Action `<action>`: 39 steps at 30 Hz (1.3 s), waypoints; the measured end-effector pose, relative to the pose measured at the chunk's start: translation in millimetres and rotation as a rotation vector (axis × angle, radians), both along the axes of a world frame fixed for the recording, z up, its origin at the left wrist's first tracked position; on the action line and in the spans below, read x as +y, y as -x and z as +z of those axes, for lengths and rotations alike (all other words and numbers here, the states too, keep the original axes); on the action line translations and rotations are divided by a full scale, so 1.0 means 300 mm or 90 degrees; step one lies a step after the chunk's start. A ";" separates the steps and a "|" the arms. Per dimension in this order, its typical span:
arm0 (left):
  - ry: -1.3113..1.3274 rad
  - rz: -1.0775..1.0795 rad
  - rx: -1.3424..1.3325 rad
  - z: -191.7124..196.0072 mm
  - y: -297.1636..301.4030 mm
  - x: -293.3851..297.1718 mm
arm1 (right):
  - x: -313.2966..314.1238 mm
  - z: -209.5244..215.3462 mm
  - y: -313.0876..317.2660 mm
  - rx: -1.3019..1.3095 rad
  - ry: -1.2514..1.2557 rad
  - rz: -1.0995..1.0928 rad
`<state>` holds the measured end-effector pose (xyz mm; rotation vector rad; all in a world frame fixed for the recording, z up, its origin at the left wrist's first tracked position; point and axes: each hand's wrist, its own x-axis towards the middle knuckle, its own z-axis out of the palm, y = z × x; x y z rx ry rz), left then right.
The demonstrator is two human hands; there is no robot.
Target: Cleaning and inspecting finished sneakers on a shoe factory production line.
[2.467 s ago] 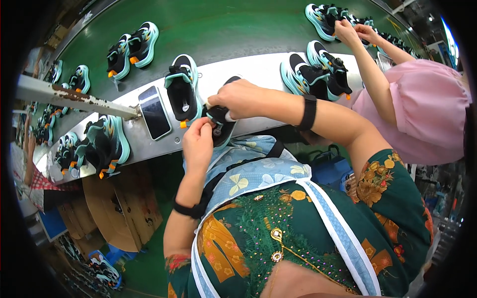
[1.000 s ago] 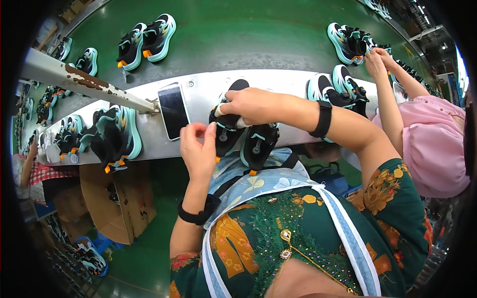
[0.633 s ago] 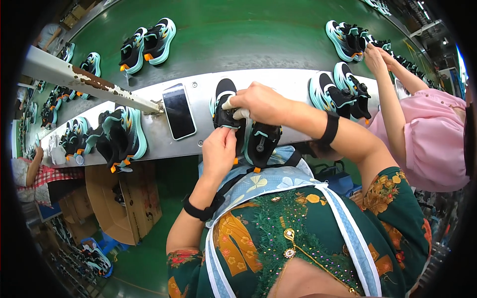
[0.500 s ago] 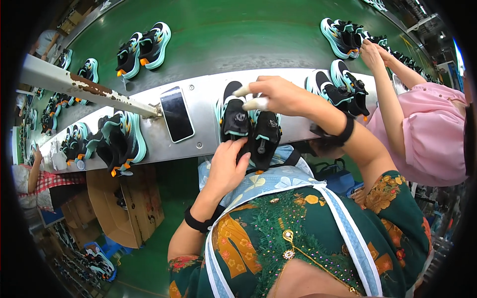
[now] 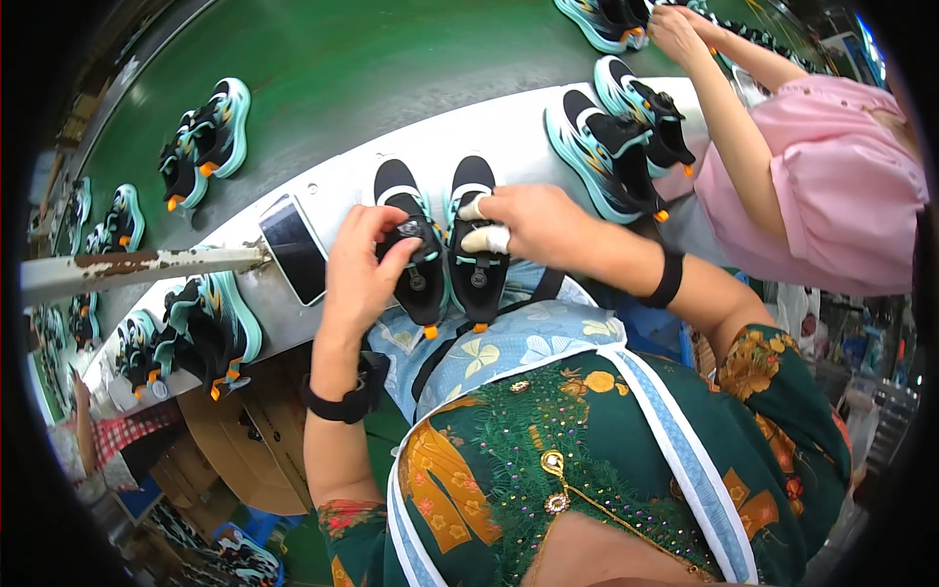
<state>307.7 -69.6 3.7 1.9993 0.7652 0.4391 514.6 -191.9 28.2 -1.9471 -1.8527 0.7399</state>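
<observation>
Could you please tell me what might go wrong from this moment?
The heels of the two black shoes appear to extend past the near edge of the bench, over the apron, so a pull toward the body might tip them off. The phone lies beside the left hand; a sideways swing could knock it. The white coverings on the right hand's fingers might dull its grip.

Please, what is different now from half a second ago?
The left hand has moved forward from the opening of the left sneaker to its tongue. The right hand, earlier reaching over both sneakers, is now at the tongue of the right sneaker. The smartphone still lies left of them on the metal bench.
</observation>
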 end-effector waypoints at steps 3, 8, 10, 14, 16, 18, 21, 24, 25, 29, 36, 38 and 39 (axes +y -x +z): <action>0.001 -0.017 0.028 0.040 -0.015 0.022 | -0.015 0.026 -0.038 0.138 0.014 0.063; 0.088 -0.031 0.074 -0.030 -0.024 0.031 | 0.012 0.035 0.010 -0.078 0.015 -0.005; 0.322 -0.020 -0.082 -0.031 0.007 0.034 | 0.011 0.051 -0.028 0.016 0.053 0.041; 0.255 -0.072 -0.031 -0.005 -0.023 0.020 | -0.026 -0.002 0.008 -0.022 -0.019 0.034; 0.205 -0.099 0.021 0.017 -0.041 0.030 | -0.032 -0.006 0.025 -0.037 -0.100 -0.024; 0.158 -0.120 0.068 0.027 -0.054 0.046 | -0.022 0.011 0.007 -0.071 -0.008 -0.047; 0.171 -0.136 0.074 0.040 -0.063 0.050 | -0.055 -0.006 -0.002 -0.018 -0.059 -0.027; 0.180 -0.150 0.073 0.037 -0.074 0.041 | -0.085 -0.018 0.017 -0.024 -0.092 -0.037; 0.236 -0.132 0.059 0.037 -0.077 0.044 | -0.080 -0.009 0.015 -0.033 -0.083 -0.064; 0.318 -0.096 0.000 -0.009 -0.069 0.046 | -0.093 -0.005 -0.002 -0.005 -0.100 -0.085; -0.052 -0.028 0.006 0.098 -0.097 -0.039 | -0.107 -0.062 0.004 0.004 -0.191 -0.145; -0.086 -0.027 0.061 0.143 -0.080 -0.081 | -0.111 -0.084 -0.055 0.158 -0.161 -0.129; 0.182 -0.038 0.116 0.155 -0.067 -0.109 | -0.112 -0.081 -0.087 0.227 -0.168 -0.138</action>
